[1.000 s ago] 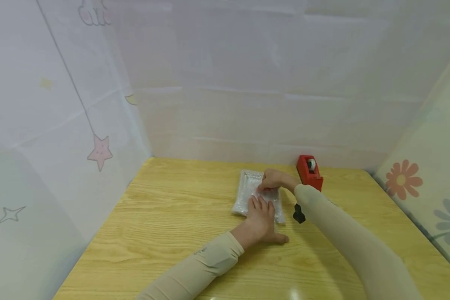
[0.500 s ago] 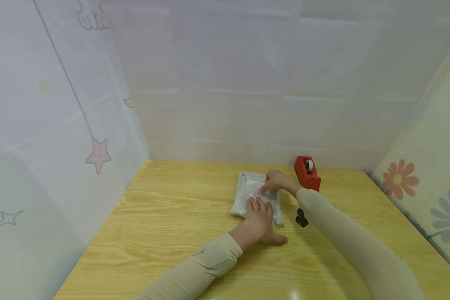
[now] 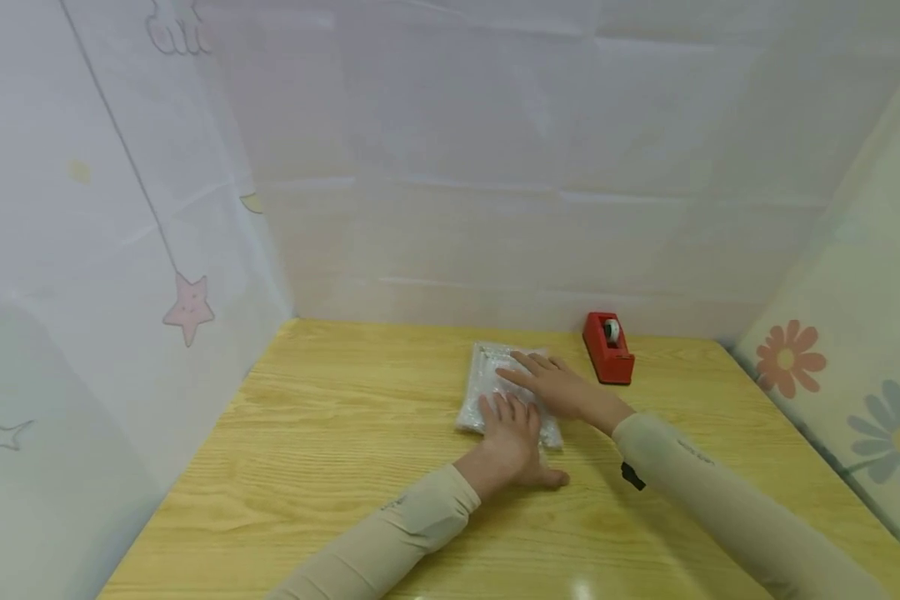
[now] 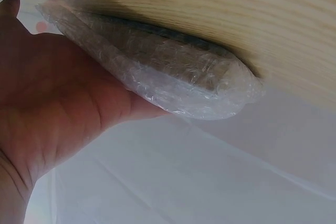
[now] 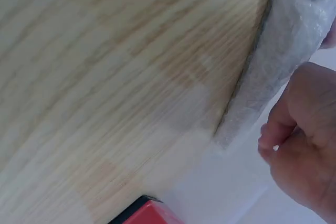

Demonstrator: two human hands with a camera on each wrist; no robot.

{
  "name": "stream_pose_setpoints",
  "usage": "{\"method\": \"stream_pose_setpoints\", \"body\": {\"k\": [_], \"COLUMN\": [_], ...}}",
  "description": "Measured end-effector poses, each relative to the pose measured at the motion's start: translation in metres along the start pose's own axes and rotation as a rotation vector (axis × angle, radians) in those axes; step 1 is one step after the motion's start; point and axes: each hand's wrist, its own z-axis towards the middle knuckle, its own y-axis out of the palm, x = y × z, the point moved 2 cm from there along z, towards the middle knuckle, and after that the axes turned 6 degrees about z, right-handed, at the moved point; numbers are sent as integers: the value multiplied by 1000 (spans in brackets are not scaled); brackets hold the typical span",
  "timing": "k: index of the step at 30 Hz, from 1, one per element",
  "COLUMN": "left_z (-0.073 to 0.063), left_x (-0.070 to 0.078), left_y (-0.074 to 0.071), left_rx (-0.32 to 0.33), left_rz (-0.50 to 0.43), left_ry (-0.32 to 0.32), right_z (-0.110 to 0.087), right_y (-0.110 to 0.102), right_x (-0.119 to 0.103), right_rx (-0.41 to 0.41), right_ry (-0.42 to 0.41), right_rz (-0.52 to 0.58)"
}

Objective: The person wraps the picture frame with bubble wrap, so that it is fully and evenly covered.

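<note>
A flat rectangular package in clear bubble wrap [image 3: 477, 387], with a frame-like border showing through, lies on the wooden table. My left hand [image 3: 508, 442] rests on its near part, fingers spread and thumb out to the right. From the right, my right hand [image 3: 562, 390] reaches across the upper part with its fingers extended over the wrap. The left wrist view shows the loose end of the bubble wrap [image 4: 173, 85] beside my palm. Seen from the right wrist, the package's side [image 5: 286, 45] runs along the table next to my hand. Both hands cover much of its top.
A red tape dispenser [image 3: 609, 358] with a roll in it stands behind and right of the package. The wooden table [image 3: 345, 450] meets a pale sheet wall [image 3: 435, 250] at the back. Printed sheets rise at the left and right sides.
My right hand's fingers, bent down onto the wrap before, have straightened, and the hand now lies flatter across the package. The left hand has stayed in place on the near part.
</note>
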Motion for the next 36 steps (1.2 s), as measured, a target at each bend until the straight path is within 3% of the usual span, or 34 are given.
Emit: {"method": "stream_pose_setpoints", "body": {"k": [7, 13, 23, 36], "left_z": [4, -1, 20, 10], "left_x": [-5, -6, -1, 0], "left_y": [6, 2, 12, 9], "left_rx": [20, 23, 3, -29], "left_rz": [-27, -12, 7, -8], "left_ry": [9, 9, 2, 17], "right_z": [-4, -7, -7, -19], "right_y": [-8, -3, 0, 20], "right_x": [-15, -13, 1, 14], "right_rx": [-113, -184, -173, -83], "right_ry": [26, 48, 50, -39], "right_rz": [-121, -88, 40, 229]}}
